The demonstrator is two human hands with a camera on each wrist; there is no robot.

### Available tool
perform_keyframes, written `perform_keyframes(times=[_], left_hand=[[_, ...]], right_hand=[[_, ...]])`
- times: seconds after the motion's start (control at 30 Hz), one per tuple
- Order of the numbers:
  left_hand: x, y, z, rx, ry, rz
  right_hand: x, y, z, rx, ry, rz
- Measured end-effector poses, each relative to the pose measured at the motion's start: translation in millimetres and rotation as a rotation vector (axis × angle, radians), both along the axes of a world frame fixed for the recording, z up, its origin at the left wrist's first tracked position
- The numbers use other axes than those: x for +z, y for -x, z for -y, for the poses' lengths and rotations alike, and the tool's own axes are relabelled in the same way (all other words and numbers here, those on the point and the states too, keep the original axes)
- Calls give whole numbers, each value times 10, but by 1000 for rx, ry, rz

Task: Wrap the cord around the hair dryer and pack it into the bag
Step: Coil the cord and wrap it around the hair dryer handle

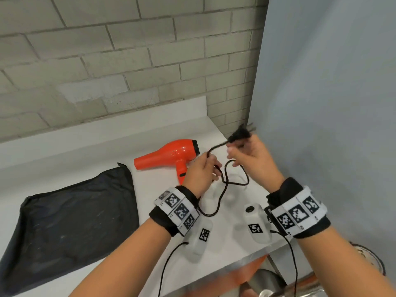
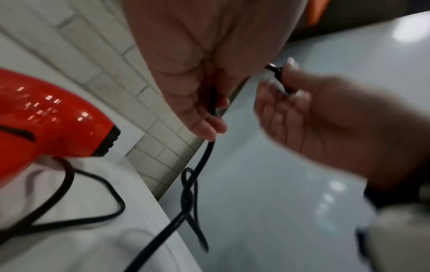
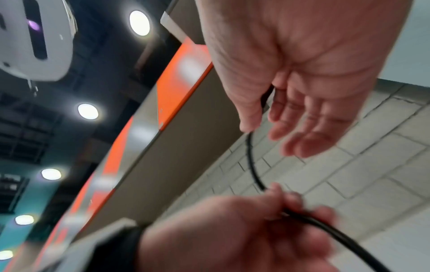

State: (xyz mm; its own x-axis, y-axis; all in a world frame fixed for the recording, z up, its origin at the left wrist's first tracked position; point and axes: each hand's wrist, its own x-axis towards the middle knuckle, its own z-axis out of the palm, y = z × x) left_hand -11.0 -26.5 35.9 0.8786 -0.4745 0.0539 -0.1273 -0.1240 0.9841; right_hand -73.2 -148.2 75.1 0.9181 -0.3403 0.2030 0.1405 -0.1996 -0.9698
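An orange hair dryer (image 1: 171, 156) lies on its side on the white counter (image 1: 85, 144), nozzle to the left, also seen in the left wrist view as the dryer (image 2: 46, 117). Its black cord (image 1: 225, 185) loops loosely over the counter in front of it. My left hand (image 1: 202, 170) pinches the cord (image 2: 204, 158) between thumb and fingers just right of the dryer's handle. My right hand (image 1: 244, 152) is raised above the counter's right end and pinches the black plug (image 1: 240, 133); its other fingers are spread. A black bag (image 1: 70, 219) lies flat at the left.
A brick wall (image 1: 128, 61) backs the counter and a grey partition (image 1: 321, 103) stands close on the right. The counter's front edge runs just below my wrists; a metal bowl (image 1: 368, 258) and other metal things sit lower right.
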Motion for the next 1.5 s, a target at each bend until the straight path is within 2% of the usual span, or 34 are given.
perform_keyframes(times=[0.07, 0.1, 0.17, 0.33, 0.43, 0.53, 0.6, 0.67, 0.77, 0.87, 1.0, 1.07, 1.1, 1.17, 1.27, 1.37, 1.43, 1.5], left_hand=[[47, -44, -56, 1, 115, -119], [66, -71, -80, -7, 148, -151], [100, -113, -126, -26, 179, -194], [195, -153, -197, -65, 229, -246], [245, -224, -266, -43, 246, -251], [327, -422, -445, 84, 349, -275], [387, -610, -622, 206, 415, -271], [413, -819, -831, 343, 392, -221], [395, -1078, -1131, 452, 385, -172], [349, -1160, -1257, 487, 353, -226], [287, -1050, -1148, 399, 200, -288], [254, -974, -1090, 331, 155, -297], [233, -940, -1072, 291, 127, -294], [178, -881, -1046, 230, 55, -280], [38, -821, -1035, 239, -138, -225], [-112, -831, -1081, 218, -352, -219], [-129, -822, -1121, 199, -569, -207], [-90, -753, -1127, 213, -924, -75]], right_hand=[[-206, -37, 24, -7, 338, -229], [-311, -51, 23, 25, 448, -376], [-476, -77, -43, 79, 504, -575], [-594, -260, -189, -22, 516, -535], [-581, -338, -215, -29, 325, -489], [-589, -313, -136, -39, 92, -436], [-629, -275, -31, -49, 36, -452], [-687, -236, 110, -65, -3, -535], [-748, -151, 287, -61, 20, -704], [-804, -82, 382, -49, 209, -791], [-734, -80, 337, -10, 491, -873], [-691, -108, 299, 7, 551, -886], [-679, -124, 283, 25, 526, -880], [-635, -139, 244, 33, 314, -801], [-464, -120, 153, 22, -66, -533], [-251, -90, 45, 92, -228, -342], [-150, -85, -27, 144, -256, -274], [-89, -96, -104, 166, -260, -229]])
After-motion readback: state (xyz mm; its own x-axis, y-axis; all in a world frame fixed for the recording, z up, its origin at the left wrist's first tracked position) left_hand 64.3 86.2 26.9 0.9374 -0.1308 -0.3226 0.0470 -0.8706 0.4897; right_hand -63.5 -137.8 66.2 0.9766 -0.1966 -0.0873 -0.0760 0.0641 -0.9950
